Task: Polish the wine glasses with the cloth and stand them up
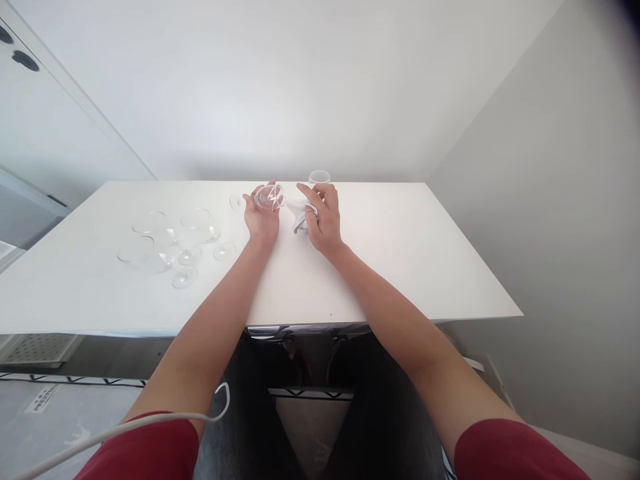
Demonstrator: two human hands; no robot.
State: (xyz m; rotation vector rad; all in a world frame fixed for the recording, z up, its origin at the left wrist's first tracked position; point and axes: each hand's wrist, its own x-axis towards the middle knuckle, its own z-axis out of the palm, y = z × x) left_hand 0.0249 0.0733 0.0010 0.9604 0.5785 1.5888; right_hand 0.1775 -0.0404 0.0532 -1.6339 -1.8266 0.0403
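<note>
Left hand (263, 221): palm up, fingers closed around one clear, rounded drinking glass (271, 197), over white rectangular tabletop (420, 240). Right hand (326, 219): thumb and fingers closed on soft white cloth (301, 219), just beside. Glass judged light, stiff, slippery, fragile; best cradled around the bowl, rim unpressed.

White table (410, 260), white wall (310, 80), grey wall (550, 200)
</note>
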